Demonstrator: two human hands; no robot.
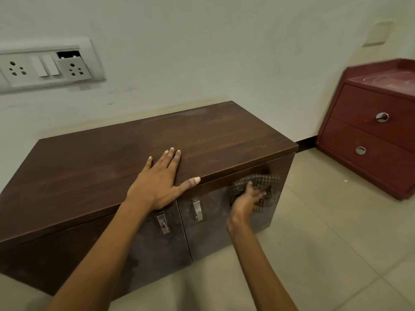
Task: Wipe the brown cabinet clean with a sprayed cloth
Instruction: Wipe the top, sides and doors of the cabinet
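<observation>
A low brown cabinet (pixel 101 176) stands against the wall, with two doors and metal handles on its front. My left hand (pixel 159 182) lies flat on its top near the front edge, fingers straight and thumb spread along the edge. My right hand (pixel 246 203) presses a checked brown cloth (pixel 258 187) against the upper part of the right door (pixel 213 232), fingers curled into the bunched cloth. The door fronts look dusty and smeared. The cloth is blurred.
A red two-drawer bedside cabinet (pixel 370 131) stands at the right on the tiled floor (pixel 325 243). A wall plate with sockets and switches (pixel 45 66) sits at the upper left. Metal door handles (pixel 196 209) lie just left of my right hand.
</observation>
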